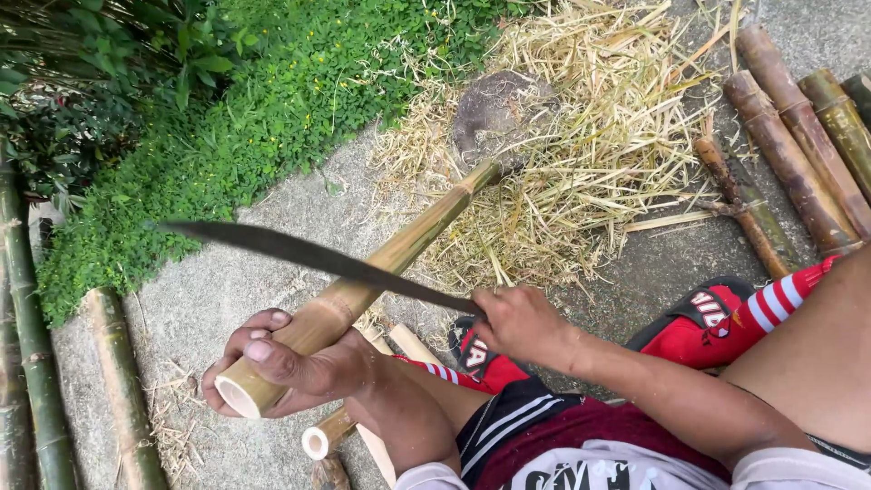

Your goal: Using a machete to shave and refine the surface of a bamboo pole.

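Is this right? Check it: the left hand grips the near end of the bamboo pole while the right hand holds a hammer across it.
Not a hammer. In the head view the right hand holds a long dark blade across the bamboo pole; the left hand does grip its near end.

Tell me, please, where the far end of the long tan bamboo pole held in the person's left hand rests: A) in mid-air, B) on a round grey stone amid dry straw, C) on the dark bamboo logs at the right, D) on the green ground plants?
B: the long tan bamboo pole, in the left hand, meets the round grey stone in the dry straw.
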